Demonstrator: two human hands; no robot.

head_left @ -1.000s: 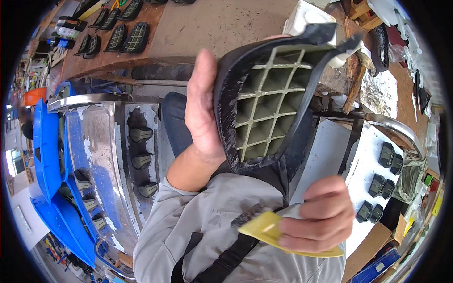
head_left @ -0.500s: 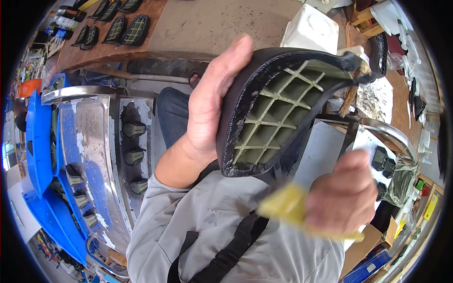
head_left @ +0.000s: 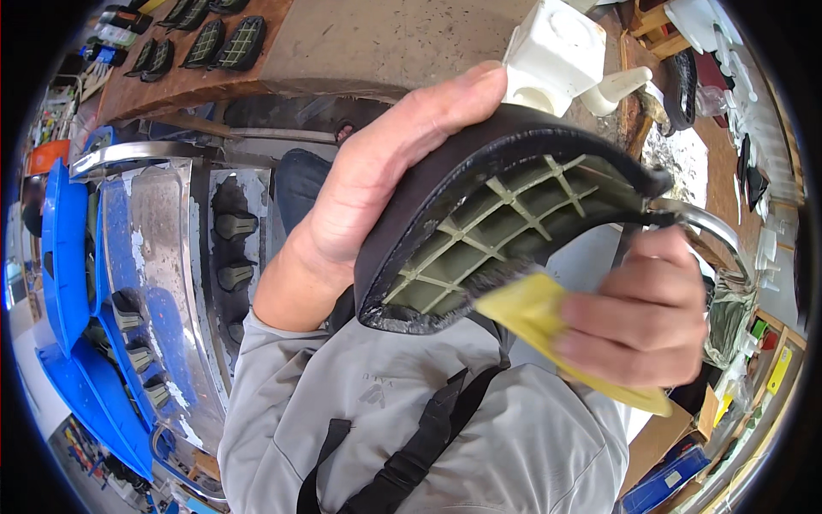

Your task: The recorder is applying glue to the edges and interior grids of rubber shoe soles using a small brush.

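Up top, big brown workbench (head_left: 360, 51). Below it, bang in the middle: black-edged shell (head_left: 507, 197), mid-air above the lap, tilted, olive lattice (head_left: 451, 227) turned to the camera. Looks light for its bulk, prob. stiff across the ribs, maybe softer in the dark skin; glossy rim (head_left: 411, 319) poss. slick. Best grabbed by the outer wall (head_left: 449, 163), palm flat, clear of rim & lattice; no pinching at the narrow R tip, prob. the weakest bit. And held by that wall, w/ the L hand (head_left: 372, 176): half-spread, clasping it; can't tell how far round the hidden fingers go. Over to the R hand (head_left: 638, 317): bit blurred, fingers curled round a yellow brush (head_left: 529, 315). Smallest last, dark bristles (head_left: 501, 281), right by the lower rim; touching or just off, can't tell w/ the blur.
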